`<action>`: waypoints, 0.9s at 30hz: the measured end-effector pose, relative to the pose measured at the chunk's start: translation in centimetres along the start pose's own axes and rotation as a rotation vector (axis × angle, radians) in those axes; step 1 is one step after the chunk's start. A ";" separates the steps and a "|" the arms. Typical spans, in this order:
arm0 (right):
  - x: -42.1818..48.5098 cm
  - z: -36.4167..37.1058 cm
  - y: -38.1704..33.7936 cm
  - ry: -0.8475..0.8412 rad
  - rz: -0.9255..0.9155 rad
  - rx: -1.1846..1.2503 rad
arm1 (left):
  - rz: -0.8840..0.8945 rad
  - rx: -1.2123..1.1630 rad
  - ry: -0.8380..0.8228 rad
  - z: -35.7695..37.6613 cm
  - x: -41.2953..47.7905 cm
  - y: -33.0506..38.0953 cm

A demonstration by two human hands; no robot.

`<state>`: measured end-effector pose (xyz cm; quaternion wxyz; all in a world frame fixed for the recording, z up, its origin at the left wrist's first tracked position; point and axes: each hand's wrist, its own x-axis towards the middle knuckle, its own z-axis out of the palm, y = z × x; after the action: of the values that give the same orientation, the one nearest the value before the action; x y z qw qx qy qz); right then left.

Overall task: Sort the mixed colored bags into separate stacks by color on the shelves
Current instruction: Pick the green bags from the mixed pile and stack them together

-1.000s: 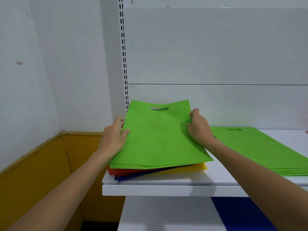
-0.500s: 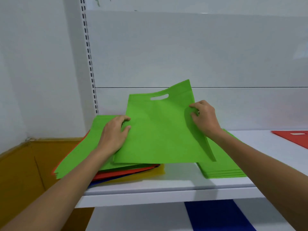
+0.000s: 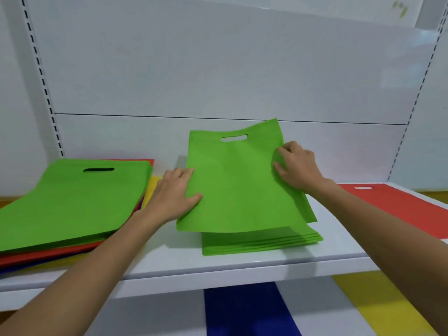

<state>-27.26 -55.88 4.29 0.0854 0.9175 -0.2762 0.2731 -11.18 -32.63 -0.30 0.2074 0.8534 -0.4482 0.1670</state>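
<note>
A green bag (image 3: 238,185) with a cut-out handle hangs tilted just above the green stack (image 3: 261,242) in the middle of the white shelf (image 3: 242,265). My left hand (image 3: 173,197) grips its left edge, thumb on top. My right hand (image 3: 297,169) pinches its right edge, fingers curled into the fabric. At the left lies the mixed pile (image 3: 70,204): a green bag on top, with red, blue and yellow edges showing beneath it.
A red bag stack (image 3: 400,204) lies at the shelf's right end. On the lower shelf a blue stack (image 3: 244,309) and a yellow stack (image 3: 385,306) show. The white back panel rises behind, with slotted uprights at both sides.
Both hands carried the green bag rightward off the mixed pile and now hold it over the green stack. The view turned right, bringing the red, blue and yellow stacks further in.
</note>
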 end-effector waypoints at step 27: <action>-2.7 8.6 3.3 -0.470 0.357 0.589 | -0.496 -0.257 -0.239 5.2 -1.5 4.9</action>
<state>-27.06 -60.03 -4.31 -0.2946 0.8779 -0.3529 0.1340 -15.59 -36.68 -4.47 0.2937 0.9171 -0.2650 -0.0483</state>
